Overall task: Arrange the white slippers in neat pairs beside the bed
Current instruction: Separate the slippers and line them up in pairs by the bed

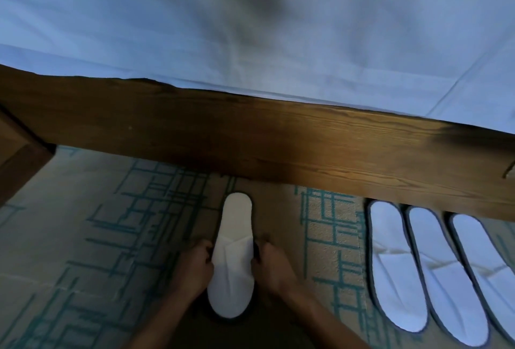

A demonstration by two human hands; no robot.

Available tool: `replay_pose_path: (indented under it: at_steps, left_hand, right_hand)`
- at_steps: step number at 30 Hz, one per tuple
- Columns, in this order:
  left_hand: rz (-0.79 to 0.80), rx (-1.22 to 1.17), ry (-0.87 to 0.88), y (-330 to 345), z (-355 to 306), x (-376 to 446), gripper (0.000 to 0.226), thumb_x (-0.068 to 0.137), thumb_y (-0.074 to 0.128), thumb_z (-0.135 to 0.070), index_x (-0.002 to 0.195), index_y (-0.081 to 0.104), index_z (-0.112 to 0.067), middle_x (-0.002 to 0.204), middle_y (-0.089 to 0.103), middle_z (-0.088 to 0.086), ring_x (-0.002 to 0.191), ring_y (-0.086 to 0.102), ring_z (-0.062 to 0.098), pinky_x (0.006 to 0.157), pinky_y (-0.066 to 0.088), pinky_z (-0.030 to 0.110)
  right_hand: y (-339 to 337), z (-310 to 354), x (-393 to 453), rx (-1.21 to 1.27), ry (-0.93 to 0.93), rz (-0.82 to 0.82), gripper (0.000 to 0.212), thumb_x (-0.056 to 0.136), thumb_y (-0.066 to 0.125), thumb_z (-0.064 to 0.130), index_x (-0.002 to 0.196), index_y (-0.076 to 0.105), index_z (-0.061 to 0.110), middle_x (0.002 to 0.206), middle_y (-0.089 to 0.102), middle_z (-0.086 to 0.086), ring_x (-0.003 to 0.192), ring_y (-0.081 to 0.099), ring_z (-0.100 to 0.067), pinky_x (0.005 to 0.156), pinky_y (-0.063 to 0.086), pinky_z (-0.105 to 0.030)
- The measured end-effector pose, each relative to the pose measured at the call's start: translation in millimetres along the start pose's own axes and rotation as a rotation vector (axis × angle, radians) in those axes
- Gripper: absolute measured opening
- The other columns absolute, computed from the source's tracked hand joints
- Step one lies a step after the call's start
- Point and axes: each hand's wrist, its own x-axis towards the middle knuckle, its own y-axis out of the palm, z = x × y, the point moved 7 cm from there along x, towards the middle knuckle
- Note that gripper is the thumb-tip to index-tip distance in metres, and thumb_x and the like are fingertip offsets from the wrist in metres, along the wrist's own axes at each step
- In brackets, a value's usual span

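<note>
A white slipper (233, 254) lies on the carpet at lower centre, heel toward the wooden bed rail (278, 137), toe toward me. My left hand (195, 262) grips its left edge and my right hand (271, 263) grips its right edge, fingers curled at the strap. To the right, three more white slippers with dark edging lie side by side along the rail: the first (395, 273), the second (443, 279) and the third (485, 259), which the frame cuts off.
The bed with a white sheet (250, 42) fills the upper half. A wooden piece of furniture (16, 159) stands at the left edge. Beige carpet with teal line pattern (97, 237) spreads left of the held slipper and between it and the row.
</note>
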Motion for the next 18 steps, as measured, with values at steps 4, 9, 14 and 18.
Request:
replay_pose_path:
  at_steps: [4,9,14,18]
  left_hand:
    - [-0.003,-0.092,-0.022,13.0,-14.0,-4.1,0.018,0.086,0.061,-0.011,0.104,0.058,-0.015,0.094,0.065,0.003,0.081,0.059,0.012,0.060,0.045,0.022]
    - [0.022,-0.132,-0.008,31.2,-48.3,-14.4,0.016,0.089,0.060,-0.013,0.100,0.051,-0.020,0.081,0.052,-0.008,0.073,0.050,0.002,0.054,0.036,0.017]
    - [0.127,-0.163,0.047,59.3,-96.5,-23.4,0.021,0.087,0.063,-0.015,0.105,0.053,-0.019,0.090,0.056,-0.004,0.082,0.056,0.011,0.060,0.040,0.022]
    - [0.216,-0.184,0.122,90.2,-149.4,-35.6,0.019,0.084,0.064,-0.012,0.102,0.057,-0.013,0.096,0.063,0.003,0.090,0.060,0.019,0.074,0.050,0.033]
  right_hand:
    - [-14.8,-10.7,-0.1,0.087,0.045,-0.033,0.028,0.089,0.047,0.017,0.114,0.059,0.009,0.109,0.065,-0.010,0.094,0.060,-0.021,0.072,0.045,-0.027]
    - [-49.5,-36.0,-14.4,0.101,0.112,-0.104,0.022,0.082,0.049,0.018,0.090,0.067,0.008,0.088,0.068,-0.011,0.080,0.061,-0.022,0.062,0.042,-0.027]
    - [-101.7,-60.0,-45.2,0.125,0.116,-0.224,0.020,0.070,0.047,0.014,0.066,0.058,-0.001,0.069,0.060,-0.017,0.072,0.060,-0.024,0.053,0.035,-0.032]
    - [-144.4,-104.4,-81.7,0.138,0.219,-0.308,0.032,0.075,0.057,0.010,0.105,0.069,0.006,0.099,0.072,-0.013,0.094,0.064,-0.026,0.067,0.039,-0.022]
